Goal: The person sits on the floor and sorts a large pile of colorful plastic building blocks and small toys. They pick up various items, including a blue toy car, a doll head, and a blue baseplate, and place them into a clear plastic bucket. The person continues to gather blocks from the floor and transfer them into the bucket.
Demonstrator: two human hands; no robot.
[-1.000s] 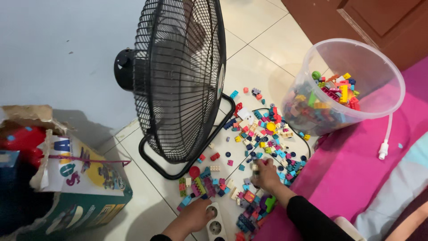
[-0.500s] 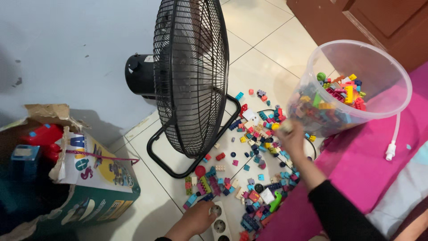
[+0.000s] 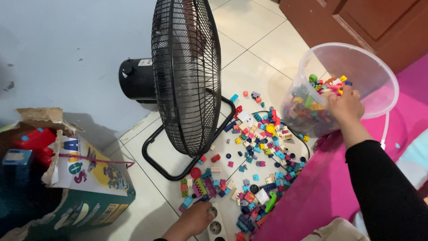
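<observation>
Fingers of the right hand [image 3: 345,106] are curled inside the clear bucket [image 3: 379,67] above bricks [image 3: 312,105]; whether anything is held cannot be told. Left hand [image 3: 192,219] fingers are pressed flat on the power strip [image 3: 215,227].

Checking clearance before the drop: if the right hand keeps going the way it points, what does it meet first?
Most likely the heap of coloured bricks inside the clear plastic bucket; the right hand is at its rim, though depth is hard to judge.

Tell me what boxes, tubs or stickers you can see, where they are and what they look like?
Torn cardboard toy box: far left on the tiled floor, green and white with colourful pictures.
Clear plastic bucket: upper right, round, tilted, brick-filled; the right hand reaches in.
Small pale sticker: on the black fan motor.
</observation>
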